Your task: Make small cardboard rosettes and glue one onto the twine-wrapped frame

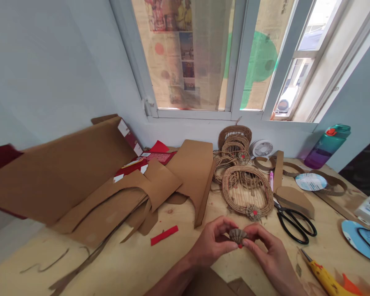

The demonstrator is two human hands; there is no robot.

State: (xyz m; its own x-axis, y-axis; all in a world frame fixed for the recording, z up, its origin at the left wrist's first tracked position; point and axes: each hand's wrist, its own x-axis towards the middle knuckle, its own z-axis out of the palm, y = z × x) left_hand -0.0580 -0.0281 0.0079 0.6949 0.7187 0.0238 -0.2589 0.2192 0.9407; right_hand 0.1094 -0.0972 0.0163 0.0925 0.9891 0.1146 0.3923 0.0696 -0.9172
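both hands pinch small pleated cardboard fan (238, 235) between fingertips, left hand (214, 242) and right hand (267, 248) equally near; fan held just above counter (179, 263), below woven basket (246, 190).

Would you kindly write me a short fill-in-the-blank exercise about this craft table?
1. The left hand and the right hand pinch a pleated rosette with a ____ centre.
2. The scissors right of the woven frame have ____ handles.
3. The small fan under the window is ____.
Missing words: red; black; white.
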